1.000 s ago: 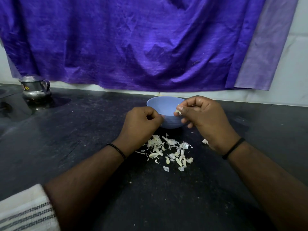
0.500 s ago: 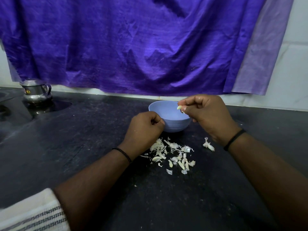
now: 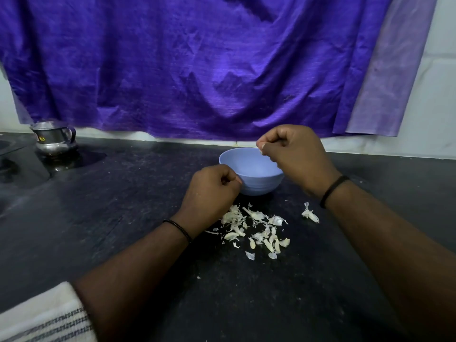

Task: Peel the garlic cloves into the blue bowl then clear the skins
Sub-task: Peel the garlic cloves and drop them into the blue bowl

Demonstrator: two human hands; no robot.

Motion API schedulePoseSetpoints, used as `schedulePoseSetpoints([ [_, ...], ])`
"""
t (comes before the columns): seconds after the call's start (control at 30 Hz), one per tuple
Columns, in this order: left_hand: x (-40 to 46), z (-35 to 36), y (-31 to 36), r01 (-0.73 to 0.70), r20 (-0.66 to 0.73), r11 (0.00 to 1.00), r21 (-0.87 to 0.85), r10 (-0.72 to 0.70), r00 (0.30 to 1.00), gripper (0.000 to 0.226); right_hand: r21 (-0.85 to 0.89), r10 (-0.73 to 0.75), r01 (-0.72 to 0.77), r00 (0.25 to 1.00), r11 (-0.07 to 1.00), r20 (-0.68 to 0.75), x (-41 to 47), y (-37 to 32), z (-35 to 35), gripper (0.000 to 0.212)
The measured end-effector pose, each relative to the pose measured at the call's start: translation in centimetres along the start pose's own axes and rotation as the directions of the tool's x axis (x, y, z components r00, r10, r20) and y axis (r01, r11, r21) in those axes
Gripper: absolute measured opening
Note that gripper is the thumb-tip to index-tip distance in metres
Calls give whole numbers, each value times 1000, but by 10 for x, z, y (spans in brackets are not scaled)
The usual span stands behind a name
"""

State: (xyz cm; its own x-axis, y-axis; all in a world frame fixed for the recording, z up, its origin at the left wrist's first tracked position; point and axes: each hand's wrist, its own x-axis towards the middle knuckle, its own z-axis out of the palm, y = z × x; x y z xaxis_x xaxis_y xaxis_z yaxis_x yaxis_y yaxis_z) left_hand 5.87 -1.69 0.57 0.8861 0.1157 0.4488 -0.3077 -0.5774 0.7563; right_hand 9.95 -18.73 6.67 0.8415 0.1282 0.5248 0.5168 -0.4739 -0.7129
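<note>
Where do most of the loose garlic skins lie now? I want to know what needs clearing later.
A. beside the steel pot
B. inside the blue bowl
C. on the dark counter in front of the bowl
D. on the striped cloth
C: the garlic skins are scattered on the dark counter, on the near side of the blue bowl.

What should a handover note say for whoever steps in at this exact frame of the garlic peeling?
Right hand: raised over the blue bowl, fingertips pinching a small pale piece, probably a garlic clove.
Left hand: fingers curled, by the bowl's near-left rim; whether it holds anything cannot be told.
Skins: loose pile on the black counter in front of the bowl, plus a stray skin off to the right.
Done: several cloves evidently peeled, judging by the pile; the bowl's contents are not visible.
Left: drop this piece in, peel any remaining cloves, then clear all skins.
</note>
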Motion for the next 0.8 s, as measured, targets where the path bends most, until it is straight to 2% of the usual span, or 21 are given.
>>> schedulePoseSetpoints([
  [0.1,1,-2,2,21,12,999,-24,-21,1000,24,47,-45,40,993,998,111,-23,-1,-5,19],
  [0.17,0,-3,4,47,16,998,-49,-46,999,29,16,-58,56,976,998,209,-35,3,-8,15],
  [0.23,-1,-2,4,59,25,997,-47,-57,998,34,-74,-48,72,954,995,295,-41,9,-11,15],
  [0.33,-1,1,-1,-6,65,998,64,2,998,42,-218,-18,105,929,970,369,-42,18,-13,26],
  [0.43,1,0,-6,-32,84,992,119,22,996,49,-314,8,127,918,941,395,-43,23,-13,11],
  [0.6,-1,-2,-5,-43,64,993,107,37,997,55,-359,75,169,815,918,575,-46,17,-16,11],
  [0.8,-3,0,-5,-34,71,994,107,26,997,49,-252,86,144,689,957,719,-43,14,-23,7],
])
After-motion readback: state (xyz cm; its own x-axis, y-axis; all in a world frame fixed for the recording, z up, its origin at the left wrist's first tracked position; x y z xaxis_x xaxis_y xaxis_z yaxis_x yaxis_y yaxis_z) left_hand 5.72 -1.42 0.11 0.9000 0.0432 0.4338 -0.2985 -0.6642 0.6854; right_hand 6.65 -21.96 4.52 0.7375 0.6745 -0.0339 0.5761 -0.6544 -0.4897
